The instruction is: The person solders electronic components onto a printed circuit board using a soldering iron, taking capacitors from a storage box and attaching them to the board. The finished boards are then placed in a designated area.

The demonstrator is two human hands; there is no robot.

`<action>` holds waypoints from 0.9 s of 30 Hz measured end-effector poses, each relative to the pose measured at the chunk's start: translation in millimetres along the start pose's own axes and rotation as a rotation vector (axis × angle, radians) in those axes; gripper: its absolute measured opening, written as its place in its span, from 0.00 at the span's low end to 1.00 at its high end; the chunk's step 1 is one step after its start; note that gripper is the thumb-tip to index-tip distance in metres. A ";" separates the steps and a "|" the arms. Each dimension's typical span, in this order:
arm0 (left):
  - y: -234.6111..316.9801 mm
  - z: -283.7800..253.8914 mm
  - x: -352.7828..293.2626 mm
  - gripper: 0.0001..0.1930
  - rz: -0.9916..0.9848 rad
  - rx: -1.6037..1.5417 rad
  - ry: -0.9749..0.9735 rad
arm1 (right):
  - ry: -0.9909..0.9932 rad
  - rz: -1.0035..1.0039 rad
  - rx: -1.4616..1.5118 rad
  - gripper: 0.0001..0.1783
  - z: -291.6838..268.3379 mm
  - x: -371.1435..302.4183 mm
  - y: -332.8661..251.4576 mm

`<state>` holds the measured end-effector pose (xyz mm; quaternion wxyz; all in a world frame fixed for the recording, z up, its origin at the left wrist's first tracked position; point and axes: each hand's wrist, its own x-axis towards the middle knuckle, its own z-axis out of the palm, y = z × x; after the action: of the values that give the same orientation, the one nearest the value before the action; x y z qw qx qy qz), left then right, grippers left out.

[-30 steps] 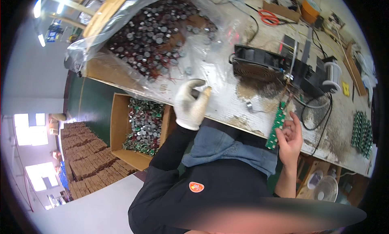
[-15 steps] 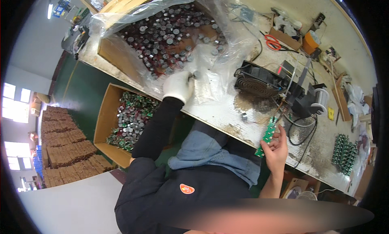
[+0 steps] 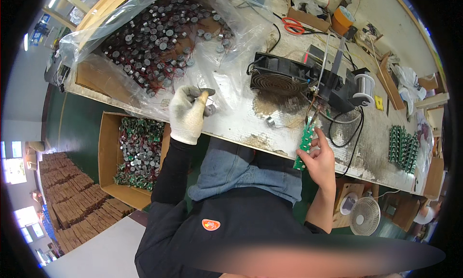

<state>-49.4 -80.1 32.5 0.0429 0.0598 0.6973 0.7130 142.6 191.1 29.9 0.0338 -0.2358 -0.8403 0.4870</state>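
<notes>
My left hand, in a white glove, pinches thumb and forefinger together near the front edge of the bench. Just below those fingertips is a small round silver motor, apparently held by its thin wires. My bare right hand grips a narrow green circuit board strip between thumb and fingers. The strip's far end lies under the tip of a soldering stand. Another small motor lies on the bench left of the strip, its thin wires stretching toward the board.
A plastic-lined carton of loose motors stands far left. Below it is another carton of wired boards. A black fan, a solder spool, red-handled scissors and stacked green boards are on the bench.
The head view has shifted, so the bench sits further left. My left hand has drawn back from the motor pile with a motor. My right hand still holds the board strip under the soldering tip.
</notes>
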 end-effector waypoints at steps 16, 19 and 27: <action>-13.0 75.0 -47.0 0.09 -0.065 0.123 -0.263 | -0.059 0.133 0.615 0.29 1.1 -6.4 3.4; -11.1 94.1 -57.6 0.07 -0.067 0.178 -0.375 | -0.082 0.150 0.731 0.29 3.1 -7.8 4.5; -17.4 125.0 -69.8 0.05 -0.017 0.278 -0.560 | -0.087 0.093 0.843 0.30 11.5 -9.8 7.6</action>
<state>37.4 33.9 15.8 0.2309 0.2534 0.7497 0.5660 150.7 180.9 19.2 0.0697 -0.2184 -0.5569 0.7983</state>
